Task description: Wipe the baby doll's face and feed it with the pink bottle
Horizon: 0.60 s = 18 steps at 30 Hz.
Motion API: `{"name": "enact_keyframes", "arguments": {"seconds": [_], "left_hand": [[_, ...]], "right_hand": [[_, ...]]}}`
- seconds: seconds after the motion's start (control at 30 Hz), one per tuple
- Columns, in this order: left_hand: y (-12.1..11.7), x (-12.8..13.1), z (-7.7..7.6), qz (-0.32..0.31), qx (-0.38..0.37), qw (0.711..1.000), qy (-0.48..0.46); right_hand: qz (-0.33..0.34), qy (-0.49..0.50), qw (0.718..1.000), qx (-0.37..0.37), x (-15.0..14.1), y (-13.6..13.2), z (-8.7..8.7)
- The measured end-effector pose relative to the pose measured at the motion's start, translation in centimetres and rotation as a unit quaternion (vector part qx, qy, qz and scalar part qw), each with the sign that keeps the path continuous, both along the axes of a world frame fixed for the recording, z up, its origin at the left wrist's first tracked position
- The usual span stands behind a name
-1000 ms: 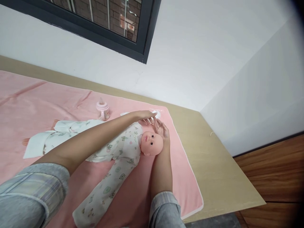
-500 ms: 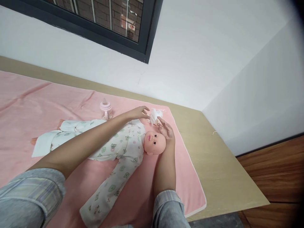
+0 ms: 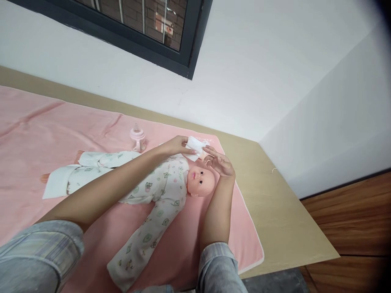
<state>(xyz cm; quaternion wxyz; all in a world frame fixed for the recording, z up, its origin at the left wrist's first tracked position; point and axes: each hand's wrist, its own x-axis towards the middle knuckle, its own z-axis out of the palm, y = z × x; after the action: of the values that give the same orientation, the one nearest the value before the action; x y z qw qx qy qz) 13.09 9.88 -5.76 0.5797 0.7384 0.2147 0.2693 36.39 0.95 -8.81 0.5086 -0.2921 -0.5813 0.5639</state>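
White tissue [image 3: 194,147], pinched by left hand [image 3: 177,145]; right hand [image 3: 220,164] loose-fingered at its edge, blanket edge [image 3: 248,213] near

A clear bottle [image 3: 138,139] with a pink collar and handle stands on a white-edged pink blanket [image 3: 88,124] over a tan surface [image 3: 277,215]; around are a white wall [image 3: 259,73], dark-grey window frame [image 3: 185,65] and brown wood-grained panels [image 3: 360,215].

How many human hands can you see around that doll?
2. The left hand holds a folded white sheet on the far side of the doll; the right hand is just to its right, fingertips by the sheet's edge. Neither is fully hidden, and no others show.
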Motion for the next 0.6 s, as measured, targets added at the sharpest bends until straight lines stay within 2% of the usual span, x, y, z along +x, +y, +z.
{"name": "enact_keyframes", "arguments": {"seconds": [0.1,0.2,0.27,0.47,0.6], "left_hand": [[-1.1,-0.7,0.4,0.04,-0.043,0.997,-0.04],[-2.0,-1.3,0.9,0.062,-0.041,0.995,-0.068],[-2.4,-1.7,1.2,0.063,-0.012,0.995,-0.079],[-3.5,-2.9,2.0,0.07,0.166,0.981,-0.075],[-4.2,-3.3,2.2,0.03,0.182,0.98,-0.076]], "right_hand": [[0.014,-0.036,0.999,0.023,0.0,-0.2,0.6],[0.026,-0.065,0.997,0.042,-0.1,-0.5,1.0],[0.033,-0.081,0.995,0.05,-0.1,-0.8,1.3],[0.065,-0.144,0.985,0.069,-1.0,-1.6,2.7],[0.101,-0.185,0.974,0.083,-1.6,-1.8,3.4]]}}
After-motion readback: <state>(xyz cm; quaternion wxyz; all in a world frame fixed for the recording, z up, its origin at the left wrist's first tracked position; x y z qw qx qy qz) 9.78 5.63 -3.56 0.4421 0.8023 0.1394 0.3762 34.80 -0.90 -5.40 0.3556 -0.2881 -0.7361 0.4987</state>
